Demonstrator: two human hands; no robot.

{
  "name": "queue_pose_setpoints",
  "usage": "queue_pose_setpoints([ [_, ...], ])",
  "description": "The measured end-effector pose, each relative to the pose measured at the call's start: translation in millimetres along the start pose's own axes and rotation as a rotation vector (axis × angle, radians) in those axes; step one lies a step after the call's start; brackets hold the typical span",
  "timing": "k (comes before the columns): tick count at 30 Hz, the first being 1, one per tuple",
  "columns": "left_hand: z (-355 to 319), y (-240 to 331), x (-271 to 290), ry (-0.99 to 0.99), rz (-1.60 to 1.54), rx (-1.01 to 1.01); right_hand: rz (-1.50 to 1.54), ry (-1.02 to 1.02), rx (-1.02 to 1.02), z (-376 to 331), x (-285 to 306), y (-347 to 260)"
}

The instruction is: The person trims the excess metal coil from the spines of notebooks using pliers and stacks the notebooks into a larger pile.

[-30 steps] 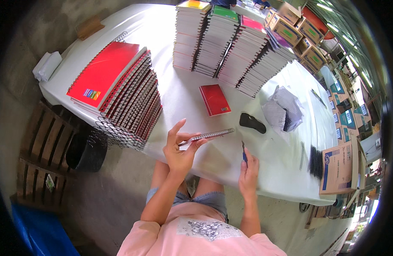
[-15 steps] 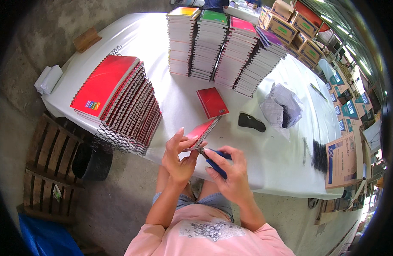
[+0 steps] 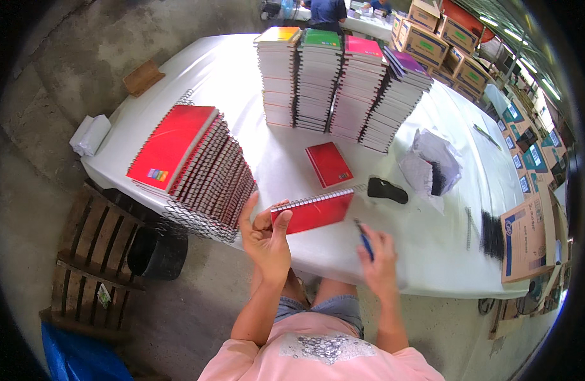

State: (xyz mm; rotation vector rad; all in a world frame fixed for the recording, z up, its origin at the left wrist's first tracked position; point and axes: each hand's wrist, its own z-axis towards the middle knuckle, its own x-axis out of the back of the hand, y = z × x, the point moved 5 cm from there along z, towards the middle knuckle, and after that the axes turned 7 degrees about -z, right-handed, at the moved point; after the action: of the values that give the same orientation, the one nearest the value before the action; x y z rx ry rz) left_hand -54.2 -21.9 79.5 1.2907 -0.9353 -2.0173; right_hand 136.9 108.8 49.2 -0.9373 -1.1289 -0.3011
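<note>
My left hand [image 3: 266, 244] grips the left end of a small red spiral notebook [image 3: 315, 213], thumb in front and fingers behind. The notebook is tilted, its wire coil along the upper edge. A length of loose coil [image 3: 358, 188] sticks out past its right end. Just right of the notebook and apart from it, my right hand [image 3: 381, 259] is closed round blue-handled pliers [image 3: 366, 244], slightly blurred, jaws pointing up and left. A second red notebook [image 3: 329, 165] lies flat beyond. Beside it rests a black, rounded flat object [image 3: 388, 190] whose kind I cannot tell.
A tall stack of red spiral notebooks [image 3: 175, 146] stands at left. Several notebook stacks with coloured covers [image 3: 321, 39] stand at the back. Crumpled white wrapping [image 3: 426, 159] holds dark coils; more black coils [image 3: 492, 235] lie by a cardboard box [image 3: 521, 238]. Another person [image 3: 326, 11] is beyond.
The pliers have come away from the notebook's coil end, moving right and down with my right hand. My left hand has turned the notebook so its cover faces me, coil edge up.
</note>
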Motion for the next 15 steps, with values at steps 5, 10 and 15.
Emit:
queue_pose_setpoints([
  [5, -3.8, 12.0, -3.5, -0.048, -0.208, 0.087, -0.341, 0.026, -0.12, 6.7, -1.5, 38.7],
  [10, -17.9, 64.0, -14.4, -0.214, -0.355, 0.01, 1.257, -0.004, 0.328, 26.7, 30.5, -57.0],
  [15, -19.4, 162.3, -2.1, -0.288, 0.196, -0.941, 1.506, 0.068, 0.617, 71.4, 75.0, -153.3],
])
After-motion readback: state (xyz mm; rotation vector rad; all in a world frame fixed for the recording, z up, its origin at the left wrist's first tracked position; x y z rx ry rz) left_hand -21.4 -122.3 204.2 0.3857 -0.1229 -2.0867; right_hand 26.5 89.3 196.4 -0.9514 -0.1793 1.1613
